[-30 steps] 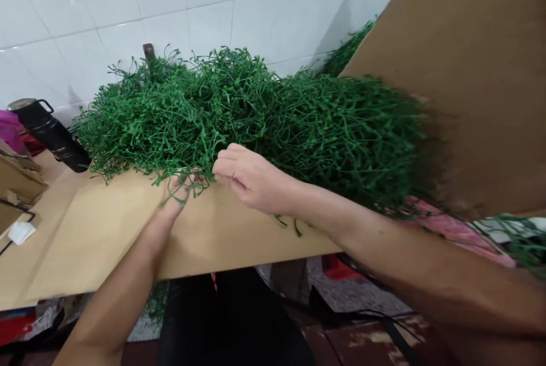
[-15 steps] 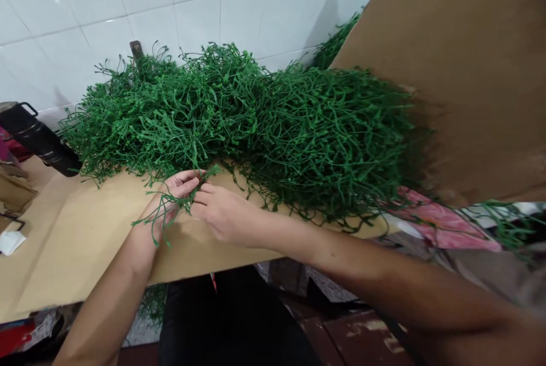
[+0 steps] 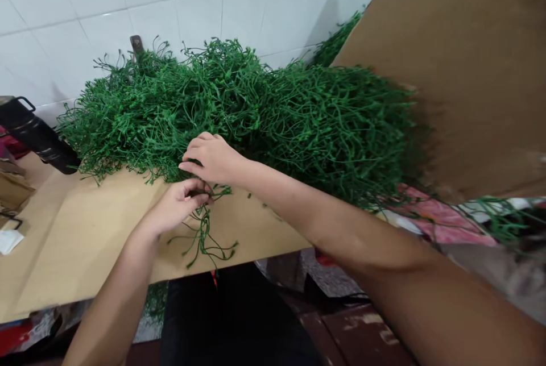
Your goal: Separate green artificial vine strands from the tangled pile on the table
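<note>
My left hand [image 3: 181,204] is closed in a pinch on a green artificial plant sprig [image 3: 203,235], whose thin branching stems hang below the fingers over the cardboard. Just above it, my right hand [image 3: 211,158] reaches to the front edge of a large heap of similar green sprigs [image 3: 222,87]. Its fingers are bent with the thumb apart from them, and nothing shows between them. The fingertips lie against the greenery, so contact there is partly hidden.
Flat cardboard [image 3: 94,224] covers the work surface. A black flask [image 3: 38,136] leans at the left. Upright brown cardboard [image 3: 473,82] borders the heap on the right, above a pink sheet [image 3: 447,218]. Behind stands a white tiled wall [image 3: 264,8].
My right hand has left the sprig and moved up to the heap. The left hand has shifted slightly right and down, and its sprig now hangs downward.
</note>
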`<state>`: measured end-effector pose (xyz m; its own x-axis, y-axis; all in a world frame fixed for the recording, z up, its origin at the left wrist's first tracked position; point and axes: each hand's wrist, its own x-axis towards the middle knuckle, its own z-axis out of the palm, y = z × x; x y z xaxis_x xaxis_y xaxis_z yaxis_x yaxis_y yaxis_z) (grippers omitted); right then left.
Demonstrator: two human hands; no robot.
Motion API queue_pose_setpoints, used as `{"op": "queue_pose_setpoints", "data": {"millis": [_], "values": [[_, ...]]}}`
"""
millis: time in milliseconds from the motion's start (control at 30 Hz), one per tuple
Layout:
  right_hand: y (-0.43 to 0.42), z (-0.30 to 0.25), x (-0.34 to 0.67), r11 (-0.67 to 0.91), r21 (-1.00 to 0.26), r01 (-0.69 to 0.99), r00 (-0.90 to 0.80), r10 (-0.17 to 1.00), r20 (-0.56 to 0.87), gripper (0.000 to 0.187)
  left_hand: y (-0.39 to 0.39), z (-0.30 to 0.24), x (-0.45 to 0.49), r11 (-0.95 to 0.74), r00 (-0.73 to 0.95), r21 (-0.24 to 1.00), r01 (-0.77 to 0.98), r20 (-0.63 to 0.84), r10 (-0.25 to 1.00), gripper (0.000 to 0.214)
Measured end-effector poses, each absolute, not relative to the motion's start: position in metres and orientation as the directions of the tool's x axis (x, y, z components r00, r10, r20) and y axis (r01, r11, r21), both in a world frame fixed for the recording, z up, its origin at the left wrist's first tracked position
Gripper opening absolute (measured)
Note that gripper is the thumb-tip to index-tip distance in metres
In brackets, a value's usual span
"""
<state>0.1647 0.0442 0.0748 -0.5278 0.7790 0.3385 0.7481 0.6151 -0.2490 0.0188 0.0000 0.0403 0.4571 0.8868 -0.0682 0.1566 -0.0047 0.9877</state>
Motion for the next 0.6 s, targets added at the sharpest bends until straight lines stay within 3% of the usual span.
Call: {"op": "queue_pose_setpoints", "data": {"millis": [67, 167, 400, 600], "values": [[0.057, 0.067, 0.164, 0.556, -0.266, 0.787, -0.485, 0.825, 0.290, 0.037, -0.007, 0.040, 0.014, -0.003, 0.415, 0.985, 0.170, -0.069, 0.907, 0.009], [0.066, 0.065, 0.168, 0.575, -0.291, 0.765, -0.478, 0.809, 0.341, 0.037, -0.016, 0.043, -0.004, -0.036, 0.331, 0.989, 0.144, -0.014, 0.944, 0.015], [0.071, 0.078, 0.175, 0.541, -0.191, 0.819, -0.429, 0.799, 0.421, 0.041, -0.036, 0.061, -0.048, -0.110, 0.227, 0.981, 0.163, 0.071, 0.971, 0.023], [0.086, 0.071, 0.189, 0.440, -0.143, 0.886, -0.367, 0.857, 0.362, 0.041, -0.052, 0.091, -0.072, -0.191, 0.041, 0.981, 0.037, 0.189, 0.981, 0.004]]}}
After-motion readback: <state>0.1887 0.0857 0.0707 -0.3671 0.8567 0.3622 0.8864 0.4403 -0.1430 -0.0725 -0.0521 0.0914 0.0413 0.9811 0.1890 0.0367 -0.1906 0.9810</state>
